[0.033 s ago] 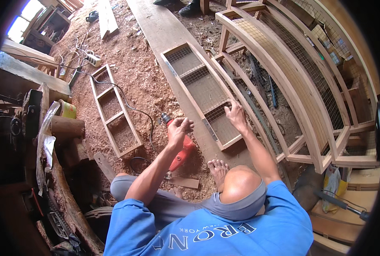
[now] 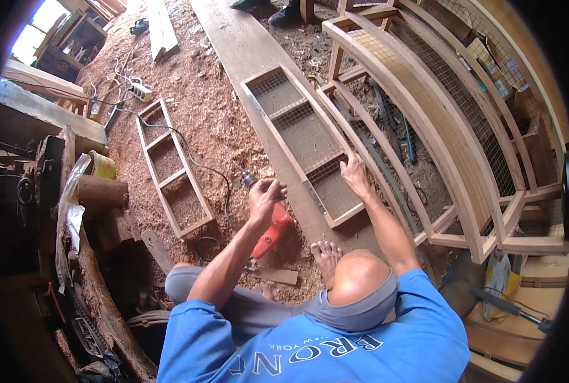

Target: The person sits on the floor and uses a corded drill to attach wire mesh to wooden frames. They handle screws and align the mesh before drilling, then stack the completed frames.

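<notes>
A narrow wooden frame with wire mesh lies on a long board, split by crossbars into three sections. My right hand is at its right-hand rail, the fingers bent around the wood. My left hand hovers with fingertips pinched together; whatever they hold, if anything, is too small to make out. Beneath that hand a red power drill rests on the shavings, its chuck showing past my fingers. Metal strips sit along the frame's left rail.
A second wooden frame lies on the shavings to the left, a black cord crossing it toward a power strip. Large curved mesh-covered woodwork stands at right. Another person's shoes show at the far edge. A long board runs underneath.
My right hand's fingers have drawn in from over the mesh to the rail. My left hand has shifted slightly; its fingers stay pinched.
</notes>
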A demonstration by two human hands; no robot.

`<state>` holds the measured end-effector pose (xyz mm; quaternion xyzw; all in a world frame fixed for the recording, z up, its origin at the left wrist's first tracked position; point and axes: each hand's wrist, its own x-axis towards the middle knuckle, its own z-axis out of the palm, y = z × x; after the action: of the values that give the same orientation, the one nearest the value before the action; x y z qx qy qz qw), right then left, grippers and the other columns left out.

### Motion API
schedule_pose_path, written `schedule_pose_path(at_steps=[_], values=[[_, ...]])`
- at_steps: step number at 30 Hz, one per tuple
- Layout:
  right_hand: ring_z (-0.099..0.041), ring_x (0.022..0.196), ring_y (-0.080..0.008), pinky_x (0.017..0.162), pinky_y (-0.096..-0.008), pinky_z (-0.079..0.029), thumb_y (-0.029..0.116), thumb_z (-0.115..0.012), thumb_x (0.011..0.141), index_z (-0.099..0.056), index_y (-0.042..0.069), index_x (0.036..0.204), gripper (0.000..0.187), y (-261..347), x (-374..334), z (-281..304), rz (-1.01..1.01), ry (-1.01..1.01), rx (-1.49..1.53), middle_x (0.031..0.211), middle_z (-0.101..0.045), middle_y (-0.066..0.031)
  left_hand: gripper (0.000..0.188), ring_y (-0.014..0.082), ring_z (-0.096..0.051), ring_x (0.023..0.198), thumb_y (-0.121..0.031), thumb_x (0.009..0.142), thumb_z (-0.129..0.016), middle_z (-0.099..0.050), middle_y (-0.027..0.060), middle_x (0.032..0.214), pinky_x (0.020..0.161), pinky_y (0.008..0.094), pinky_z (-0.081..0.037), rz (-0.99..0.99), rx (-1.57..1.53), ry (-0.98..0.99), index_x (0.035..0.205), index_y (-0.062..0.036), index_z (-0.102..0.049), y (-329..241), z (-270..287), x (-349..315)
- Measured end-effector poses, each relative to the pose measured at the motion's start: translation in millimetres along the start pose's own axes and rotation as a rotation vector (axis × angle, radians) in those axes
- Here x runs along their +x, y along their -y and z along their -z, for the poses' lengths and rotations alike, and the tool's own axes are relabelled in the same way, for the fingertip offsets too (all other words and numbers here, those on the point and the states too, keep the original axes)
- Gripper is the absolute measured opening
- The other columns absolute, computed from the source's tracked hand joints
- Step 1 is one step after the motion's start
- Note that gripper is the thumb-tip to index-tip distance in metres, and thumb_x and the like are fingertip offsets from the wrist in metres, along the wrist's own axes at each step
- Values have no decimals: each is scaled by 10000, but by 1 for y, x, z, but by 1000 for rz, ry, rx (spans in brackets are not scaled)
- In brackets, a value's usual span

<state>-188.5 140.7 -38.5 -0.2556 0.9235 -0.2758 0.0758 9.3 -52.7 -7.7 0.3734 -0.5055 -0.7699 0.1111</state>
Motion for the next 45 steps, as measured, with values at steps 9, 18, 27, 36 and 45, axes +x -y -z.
schedule_pose_path(at_steps=[9,18,27,36,45], values=[[-613,1014,-330,776,-416,-542,130,-475,898,-454,-77,1323,473,-44,42,-46,-22,5,-450,1110,-607,-225,248,125,-530,543,2,911,-465,-597,48,741,484,267,-458,283,-60,-241,1136,39,-562,20,17,54],[-630,864,-374,693,-462,-535,168,-617,794,-495,7,1136,398,-33,28,-13,69,-8,-18,1014,-583,-218,286,166,-488,474,-181,922,-482,-546,66,602,443,358,-401,226,458,-465,897,-28,-722,24,-6,124],[-615,1029,-479,879,-505,-496,541,-634,784,-503,-24,1249,743,-1,51,-5,-272,278,443,1051,-632,-337,585,284,-674,771,-538,865,-622,-701,188,810,733,411,-517,103,720,-471,941,35,-710,65,-18,156],[-640,879,-453,736,-494,-525,516,-667,842,-560,-45,1132,641,55,12,85,81,-40,16,879,-640,-314,657,237,-507,461,-615,947,-449,-547,84,596,430,389,-402,131,64,-463,839,0,-653,47,-46,180],[-714,722,-342,665,-434,-598,553,-609,885,-565,-55,1194,684,130,-72,244,144,-270,32,759,-688,-231,609,34,-230,471,-599,973,-413,-216,-75,532,461,231,-231,-188,-474,-189,1271,-84,-542,-105,-104,157]])
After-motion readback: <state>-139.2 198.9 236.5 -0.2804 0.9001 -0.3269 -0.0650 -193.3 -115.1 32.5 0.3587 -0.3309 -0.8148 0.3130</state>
